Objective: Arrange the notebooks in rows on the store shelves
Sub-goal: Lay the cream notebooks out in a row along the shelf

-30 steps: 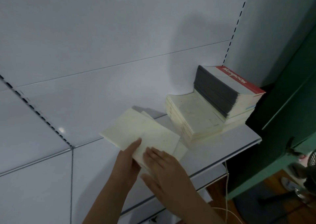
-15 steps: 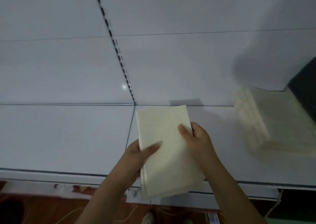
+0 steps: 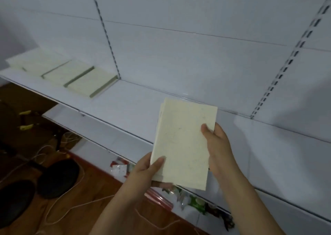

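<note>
Both hands grasp a cream notebook stack [image 3: 182, 143], long axis toward 12 o'clock (slightly 1). Left hand [image 3: 143, 172] grips its 7 o'clock corner, right hand [image 3: 217, 145] its 3 o'clock edge, over the shelf [image 3: 125, 105].

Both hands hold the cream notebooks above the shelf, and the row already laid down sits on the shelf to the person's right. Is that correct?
Not quite. The head view shows the row of notebooks lying on the shelf to the person's left, not right. The rest stands: the left hand and right hand both hold the cream notebooks above the shelf.
</note>
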Motion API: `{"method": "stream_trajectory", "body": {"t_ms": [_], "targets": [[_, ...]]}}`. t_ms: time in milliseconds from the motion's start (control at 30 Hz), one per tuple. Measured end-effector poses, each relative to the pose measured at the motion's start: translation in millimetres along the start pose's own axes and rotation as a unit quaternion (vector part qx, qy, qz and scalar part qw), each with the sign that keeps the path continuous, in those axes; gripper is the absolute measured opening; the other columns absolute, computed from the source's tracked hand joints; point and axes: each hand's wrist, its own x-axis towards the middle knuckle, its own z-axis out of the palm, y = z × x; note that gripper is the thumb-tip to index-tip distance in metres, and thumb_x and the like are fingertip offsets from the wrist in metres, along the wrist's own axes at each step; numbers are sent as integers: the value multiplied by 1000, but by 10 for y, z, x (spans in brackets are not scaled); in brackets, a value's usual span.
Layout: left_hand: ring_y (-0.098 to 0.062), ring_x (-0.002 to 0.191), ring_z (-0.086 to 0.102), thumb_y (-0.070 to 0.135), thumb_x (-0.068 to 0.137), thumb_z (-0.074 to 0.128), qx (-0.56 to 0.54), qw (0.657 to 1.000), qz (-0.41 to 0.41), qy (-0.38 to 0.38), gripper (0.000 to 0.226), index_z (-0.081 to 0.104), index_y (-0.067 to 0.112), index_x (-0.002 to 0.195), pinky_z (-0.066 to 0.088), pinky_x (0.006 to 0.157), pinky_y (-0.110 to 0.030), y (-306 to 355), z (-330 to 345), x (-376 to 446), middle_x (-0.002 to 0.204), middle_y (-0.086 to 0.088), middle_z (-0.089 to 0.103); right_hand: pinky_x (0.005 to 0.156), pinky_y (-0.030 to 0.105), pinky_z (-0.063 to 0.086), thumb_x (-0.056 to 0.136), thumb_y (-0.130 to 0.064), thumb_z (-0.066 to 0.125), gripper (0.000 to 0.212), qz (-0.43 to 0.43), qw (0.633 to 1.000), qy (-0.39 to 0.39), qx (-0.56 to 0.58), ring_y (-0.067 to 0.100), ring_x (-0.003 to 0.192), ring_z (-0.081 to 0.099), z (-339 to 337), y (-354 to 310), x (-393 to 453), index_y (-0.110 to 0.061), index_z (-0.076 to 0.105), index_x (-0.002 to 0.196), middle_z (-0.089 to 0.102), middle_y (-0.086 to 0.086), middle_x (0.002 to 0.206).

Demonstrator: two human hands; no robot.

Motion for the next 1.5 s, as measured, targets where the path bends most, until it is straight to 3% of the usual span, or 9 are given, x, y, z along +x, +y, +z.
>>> {"method": "stream_trajectory", "body": {"t_ms": [167,467,600,767,967,1100,1233,1367,1500], "targets": [[-28,104,69,39,92,56,1,999,30,31,43,52,25,133,59,86,-46,118,-1284,-247,114,-2,70,95,48,52,100,-29,55,19,27,995,-94,-7,22,103,68,1364,143,-41,-22,65,114,72,2,109],[-24,100,71,20,98,54,-40,991,45,123,25,56,17,123,59,72,-28,366,-2746,-74,108,-2,73,79,37,56,103,-25,48,20,27,990,-132,-31,16,85,70,3045,400,277,-23,68,98,76,-7,87],[-14,83,70,23,99,54,50,980,59,184,21,64,20,117,55,67,-22,496,-3335,322,102,2,73,86,41,55,103,-25,50,19,35,994,-105,-8,20,94,69,3616,519,740,-24,68,98,74,-2,99],[-8,93,67,27,98,59,177,950,93,241,26,65,33,122,59,80,-28,872,-3995,1024,108,15,70,65,30,52,104,-21,47,18,63,994,-84,26,13,76,69,4308,618,1463,-22,64,96,72,-3,89],[2,104,62,15,94,65,308,922,120,202,46,55,28,137,52,94,-19,1401,-4671,1772,121,14,64,66,28,50,104,-24,47,16,70,996,-36,28,10,79,65,4943,531,2180,-27,60,94,67,-5,93],[4,105,60,11,94,63,352,896,163,217,44,56,22,137,47,93,-9,1706,-4924,2196,121,11,63,93,39,49,101,-30,49,12,42,997,-37,-55,18,101,60,5155,472,2636,-27,58,108,64,1,117],[-8,132,44,24,93,65,493,855,125,107,69,31,20,153,31,110,-15,1803,-5081,2650,149,6,40,112,43,34,93,-37,53,68,66,980,-33,-183,22,135,41,5262,543,2842,-25,24,153,38,-3,151],[-16,143,34,32,92,66,554,826,99,14,88,7,30,158,30,116,-28,1768,-5142,2977,164,4,17,97,28,35,98,-22,51,65,84,979,-16,-183,14,113,46,5309,708,2805,-26,20,155,44,-12,128],[-10,143,32,28,86,75,550,829,97,-33,95,11,40,155,26,113,-21,1880,-5233,3196,164,7,15,96,31,37,96,-25,51,59,105,979,25,-172,21,121,49,5361,703,2855,-27,31,151,46,-2,145]]}}
